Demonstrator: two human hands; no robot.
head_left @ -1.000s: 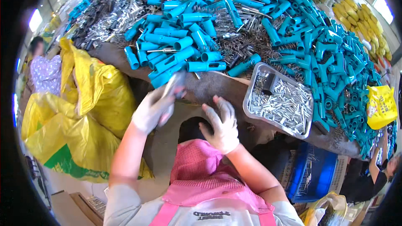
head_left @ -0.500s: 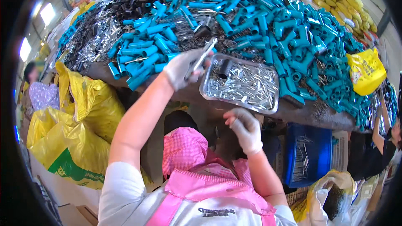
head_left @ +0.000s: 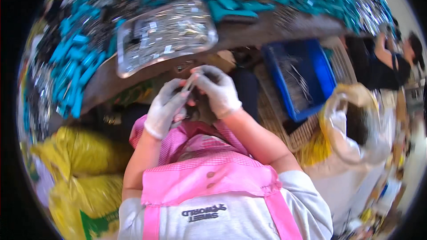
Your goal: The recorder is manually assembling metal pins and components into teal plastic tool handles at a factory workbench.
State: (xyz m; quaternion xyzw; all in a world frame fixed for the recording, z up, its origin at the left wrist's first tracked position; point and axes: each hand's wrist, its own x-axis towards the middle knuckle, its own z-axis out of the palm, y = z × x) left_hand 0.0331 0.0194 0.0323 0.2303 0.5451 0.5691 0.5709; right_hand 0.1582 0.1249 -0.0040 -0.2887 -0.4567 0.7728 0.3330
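Note:
In front of my apron, both gloved hands are raised and close together. My left hand point(head_left: 167, 109) is closed around a slim silver metal piece point(head_left: 190, 82) that tilts up to the right. The fingers of my right hand point(head_left: 218, 92) pinch at its upper end; motion blur hides its finer shape. Just beyond the hands, on the table edge, sits a clear rectangular tray point(head_left: 123, 53) full of small shiny metal parts. Teal plastic tube-like parts point(head_left: 73, 78) lie heaped around and behind it.
To the right stands a blue crate point(head_left: 285, 93) with several thin metal rods inside, beside an open yellow-and-white sack point(head_left: 331, 120). Yellow sacks point(head_left: 84, 155) are at the left. A co-worker point(head_left: 387, 62) sits at the far right near the table point(head_left: 284, 31).
My left hand has drawn back from beside the tray with the metal piece, and my right hand has joined it there. The view has swung to the right and downward.

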